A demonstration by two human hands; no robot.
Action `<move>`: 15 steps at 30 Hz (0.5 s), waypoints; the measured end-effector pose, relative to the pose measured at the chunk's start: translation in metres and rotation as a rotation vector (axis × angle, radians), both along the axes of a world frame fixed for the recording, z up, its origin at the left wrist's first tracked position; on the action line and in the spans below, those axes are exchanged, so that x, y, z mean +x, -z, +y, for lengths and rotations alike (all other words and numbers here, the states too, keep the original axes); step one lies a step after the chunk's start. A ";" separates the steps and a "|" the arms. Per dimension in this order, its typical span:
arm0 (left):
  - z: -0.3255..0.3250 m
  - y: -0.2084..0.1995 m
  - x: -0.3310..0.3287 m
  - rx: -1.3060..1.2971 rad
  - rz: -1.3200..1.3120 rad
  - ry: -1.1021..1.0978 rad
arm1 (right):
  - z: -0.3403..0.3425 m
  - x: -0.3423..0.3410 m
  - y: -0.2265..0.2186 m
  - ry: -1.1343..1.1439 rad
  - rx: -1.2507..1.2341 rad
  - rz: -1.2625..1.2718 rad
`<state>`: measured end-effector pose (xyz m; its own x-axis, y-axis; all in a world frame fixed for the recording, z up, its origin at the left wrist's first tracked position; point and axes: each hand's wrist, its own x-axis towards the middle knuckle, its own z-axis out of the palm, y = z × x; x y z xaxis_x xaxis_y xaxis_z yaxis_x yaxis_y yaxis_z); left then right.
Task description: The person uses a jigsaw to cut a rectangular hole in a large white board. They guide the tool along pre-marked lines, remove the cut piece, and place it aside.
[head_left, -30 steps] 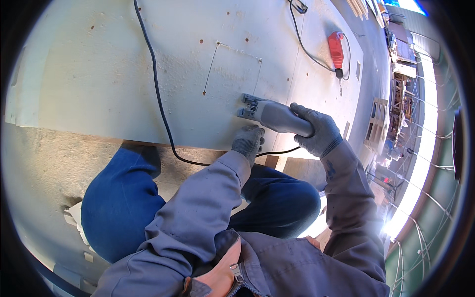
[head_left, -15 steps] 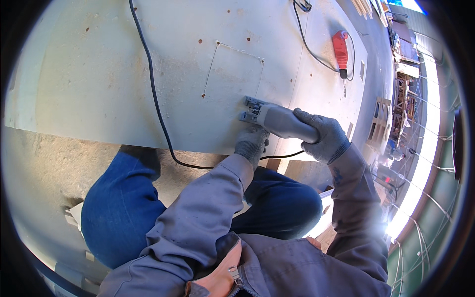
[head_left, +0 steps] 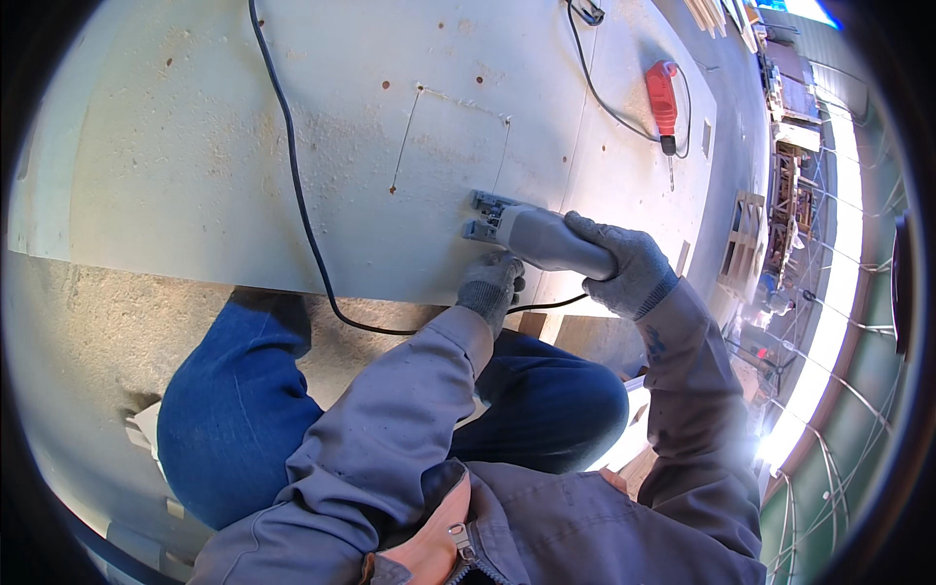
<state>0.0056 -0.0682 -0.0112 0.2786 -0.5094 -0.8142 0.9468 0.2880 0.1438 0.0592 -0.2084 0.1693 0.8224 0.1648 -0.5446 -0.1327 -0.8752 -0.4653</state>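
A grey jigsaw [head_left: 546, 237] is clamped by its rear body in the gloved right hand [head_left: 629, 265], its nose left of that grip, over a pale panel [head_left: 195, 175]; the left hand [head_left: 490, 283] is curled below the nose, its hold impossible to tell; cutting along a rectangular outline [head_left: 407, 138], beyond the grip, seems in hand; steady, level guidance is probably called for; a red drill [head_left: 662, 102] lies farther out.

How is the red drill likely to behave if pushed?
The red drill will probably slide or swivel, lying on the flat board. Its slim bit sticks out and might snag; the thin dark cord curves loosely, so it would likely trail.
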 end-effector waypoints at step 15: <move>0.009 -0.001 0.008 0.015 0.034 -0.060 | 0.007 -0.002 -0.003 0.023 0.001 -0.021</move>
